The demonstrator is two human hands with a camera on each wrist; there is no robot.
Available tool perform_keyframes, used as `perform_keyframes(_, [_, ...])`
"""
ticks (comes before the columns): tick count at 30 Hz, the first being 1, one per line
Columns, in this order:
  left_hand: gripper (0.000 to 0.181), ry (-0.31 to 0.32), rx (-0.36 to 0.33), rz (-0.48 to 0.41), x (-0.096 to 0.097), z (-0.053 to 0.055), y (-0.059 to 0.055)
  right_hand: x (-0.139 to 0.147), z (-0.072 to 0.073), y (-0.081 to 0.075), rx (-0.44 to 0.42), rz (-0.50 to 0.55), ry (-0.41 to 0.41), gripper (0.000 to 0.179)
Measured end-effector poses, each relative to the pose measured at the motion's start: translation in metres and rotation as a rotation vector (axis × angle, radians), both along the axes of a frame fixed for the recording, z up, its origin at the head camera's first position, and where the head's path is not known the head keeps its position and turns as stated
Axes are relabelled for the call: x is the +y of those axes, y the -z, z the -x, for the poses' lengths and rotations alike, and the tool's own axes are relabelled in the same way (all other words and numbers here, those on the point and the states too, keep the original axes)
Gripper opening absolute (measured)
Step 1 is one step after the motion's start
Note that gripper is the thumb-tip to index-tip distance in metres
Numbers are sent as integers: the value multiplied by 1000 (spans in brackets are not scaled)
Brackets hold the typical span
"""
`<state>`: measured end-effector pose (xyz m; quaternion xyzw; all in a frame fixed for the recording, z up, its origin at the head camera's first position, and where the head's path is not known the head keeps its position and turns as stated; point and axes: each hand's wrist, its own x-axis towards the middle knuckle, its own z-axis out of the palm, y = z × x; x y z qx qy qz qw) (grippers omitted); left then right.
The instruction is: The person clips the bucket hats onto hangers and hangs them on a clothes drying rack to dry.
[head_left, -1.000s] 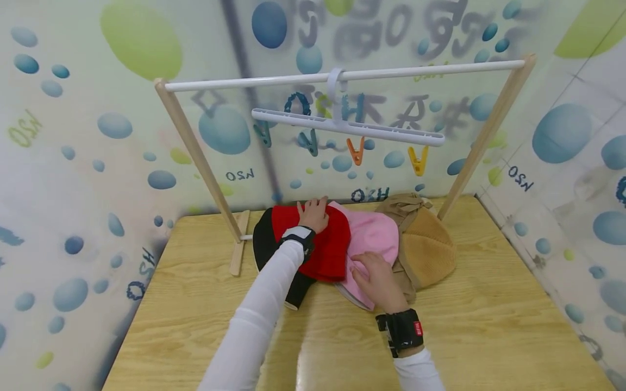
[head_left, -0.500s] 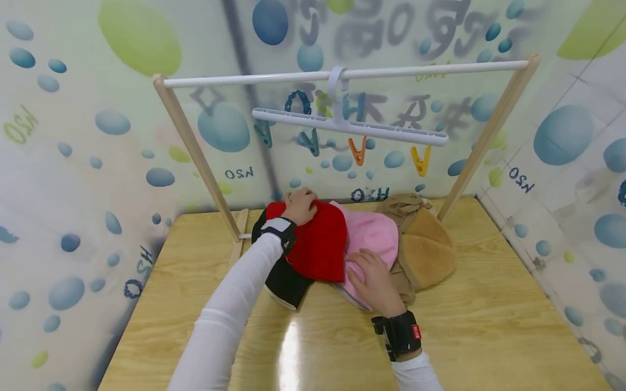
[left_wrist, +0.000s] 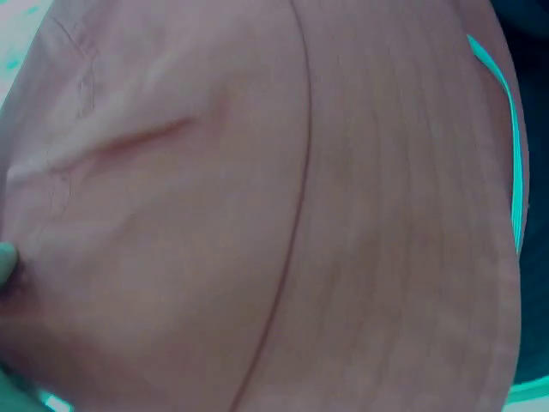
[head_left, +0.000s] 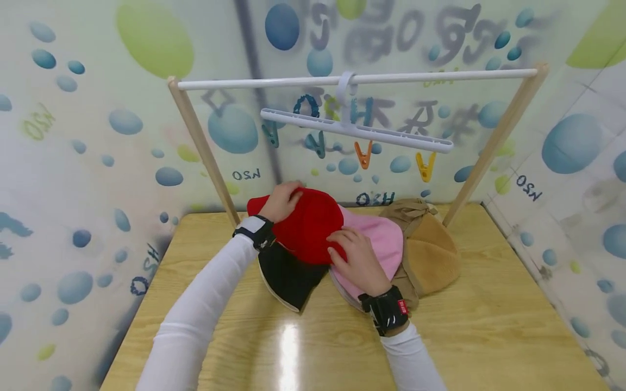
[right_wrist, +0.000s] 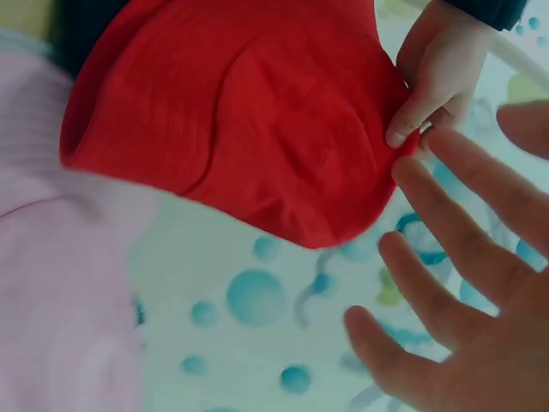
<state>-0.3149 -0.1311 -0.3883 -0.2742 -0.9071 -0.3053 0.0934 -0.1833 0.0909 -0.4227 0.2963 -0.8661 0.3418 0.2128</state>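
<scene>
A red bucket hat is lifted off the pile, with its crown up by my left hand. That hand pinches the crown between thumb and fingers, as the right wrist view shows. Stitched fabric of the same hat fills the left wrist view, with only a fingertip at the edge. My right hand has its fingers spread beside the crown and grips nothing; in the head view it overlaps the hat's right side. Below lie a black hat and a pink hat.
A tan hat lies right of the pink one on the wooden table. Overhead, a white hanger with several coloured clips, including an orange clip, hangs from the rack's rod. A patterned wall stands behind.
My left hand has moved left and taken hold of the red hat, raising it off the black hat, which shows more. My right hand has shifted up and left toward the red hat.
</scene>
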Motion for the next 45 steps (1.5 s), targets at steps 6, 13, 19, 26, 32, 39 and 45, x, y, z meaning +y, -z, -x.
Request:
perform_keyframes(6, [13,-95,80,-81,-11,-8,-16,-17,24,-23,6,93,-35,17])
perform_keyframes(13, [18,-226,70,-98,-26,-12,-33,-32,62,-48,-78,144,-68,25])
perform_keyframes(19, [17,-331,89,-148,-35,-13,-44,-44,94,-63,-158,152,-105,35])
perform_keyframes(26, [18,-418,86,-159,-46,-12,-47,-69,120,-62,-282,174,-117,43])
perform_keyframes(32, [22,-481,67,-141,-52,-16,-45,-83,140,-76,-407,301,-159,44])
perform_keyframes(39, [26,-539,18,-81,-56,-22,-38,-105,153,-109,-556,432,-162,47])
perform_keyframes(45, [27,-513,20,-65,-57,-27,-33,-122,156,-127,-648,497,-146,54])
